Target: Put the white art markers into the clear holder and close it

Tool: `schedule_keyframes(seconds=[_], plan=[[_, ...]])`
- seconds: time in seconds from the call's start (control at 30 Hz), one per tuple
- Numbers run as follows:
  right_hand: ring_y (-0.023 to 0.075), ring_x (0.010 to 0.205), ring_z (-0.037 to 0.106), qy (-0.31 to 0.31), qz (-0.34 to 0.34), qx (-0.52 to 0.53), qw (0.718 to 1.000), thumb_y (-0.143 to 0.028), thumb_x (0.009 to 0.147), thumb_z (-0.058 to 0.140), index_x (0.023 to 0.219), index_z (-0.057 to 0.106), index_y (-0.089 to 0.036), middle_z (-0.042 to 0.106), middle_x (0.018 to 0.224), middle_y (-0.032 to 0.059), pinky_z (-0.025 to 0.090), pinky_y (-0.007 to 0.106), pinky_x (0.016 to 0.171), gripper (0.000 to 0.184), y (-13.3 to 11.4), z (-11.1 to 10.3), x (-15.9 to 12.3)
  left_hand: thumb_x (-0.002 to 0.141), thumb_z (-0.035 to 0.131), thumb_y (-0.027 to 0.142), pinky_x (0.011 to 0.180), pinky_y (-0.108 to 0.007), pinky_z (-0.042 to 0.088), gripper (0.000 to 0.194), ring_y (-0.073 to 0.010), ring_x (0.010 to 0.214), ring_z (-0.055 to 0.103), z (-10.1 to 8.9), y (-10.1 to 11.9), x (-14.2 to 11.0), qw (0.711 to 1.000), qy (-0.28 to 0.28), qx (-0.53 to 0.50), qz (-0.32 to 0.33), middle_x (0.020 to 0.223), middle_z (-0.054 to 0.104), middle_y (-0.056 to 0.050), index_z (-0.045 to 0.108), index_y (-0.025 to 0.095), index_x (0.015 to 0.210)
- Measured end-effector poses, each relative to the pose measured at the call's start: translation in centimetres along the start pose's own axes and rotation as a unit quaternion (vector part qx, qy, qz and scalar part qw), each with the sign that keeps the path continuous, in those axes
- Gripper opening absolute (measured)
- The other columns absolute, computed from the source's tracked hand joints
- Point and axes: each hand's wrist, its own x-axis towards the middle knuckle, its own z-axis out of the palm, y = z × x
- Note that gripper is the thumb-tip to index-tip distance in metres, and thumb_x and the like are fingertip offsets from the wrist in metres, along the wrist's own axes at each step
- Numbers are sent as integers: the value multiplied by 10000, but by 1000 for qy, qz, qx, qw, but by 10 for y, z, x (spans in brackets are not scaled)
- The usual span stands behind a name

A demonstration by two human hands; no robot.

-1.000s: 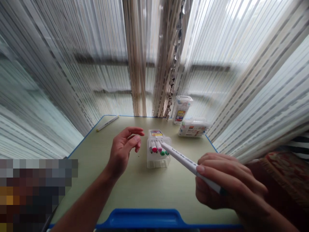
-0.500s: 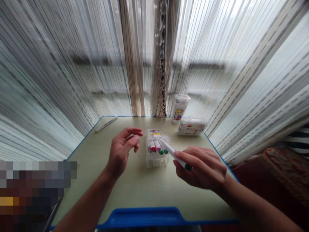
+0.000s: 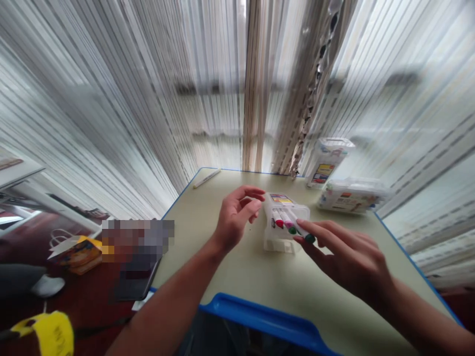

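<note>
A clear plastic marker box lies on the table, its open end toward me, with several white markers in it. A red-tipped marker, a pink-tipped one and a green-tipped one show at the opening. My right hand pinches a white marker with a dark green end between thumb and fingers. Its far part reaches into the box opening, beside the others. Just left of the box, my left hand is raised with loosely curved fingers and nothing in it.
A pale table has a blue rim. At its back right stand an upright clear marker box and a wide clear box. A yellow-tipped marker lies at the far left. String curtains hang behind; a yellow object is at lower left.
My right hand has brought the green-ended marker from above the box into its opening. The view has turned left, showing more floor there. My left hand keeps its curved pose beside the box.
</note>
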Motion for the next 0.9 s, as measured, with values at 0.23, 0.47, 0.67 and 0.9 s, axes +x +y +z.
schedule_keyframes(seconds=[0.23, 0.47, 0.67, 0.9], plan=[[136, 690, 718, -7, -3, 5, 1000, -242, 960, 705, 1198, 687, -127, 766, 915, 61, 500, 252, 635, 265, 2, 1, 3, 900, 521, 220, 748, -329, 452, 181, -200, 719, 642, -20, 34, -18, 817, 30, 576, 15, 724, 673, -52, 645, 197, 771], [133, 680, 710, -12, 9, 13, 1000, -245, 986, 666, 1209, 692, -129, 755, 935, 65, 485, 254, 599, 253, 1, 5, 2, 964, 409, 281, 1020, -619, 388, 283, -334, 857, 733, -62, 35, -64, 654, 45, 735, -174, 801, 763, -116, 664, 190, 883], [129, 691, 704, -13, 15, 23, 1000, -235, 977, 679, 1198, 700, -129, 744, 951, 66, 495, 247, 600, 246, 3, 7, 0, 971, 381, 301, 978, -671, 428, 314, -376, 930, 741, -74, 28, -69, 657, 47, 716, -231, 877, 779, -155, 666, 176, 940], [137, 729, 708, -20, 22, 29, 999, -234, 961, 700, 1214, 697, -145, 743, 971, 69, 521, 234, 599, 268, 4, 6, -3, 978, 417, 343, 1035, -662, 388, 298, -362, 931, 744, -76, 25, -70, 658, 58, 720, -213, 857, 779, -143, 664, 185, 925]])
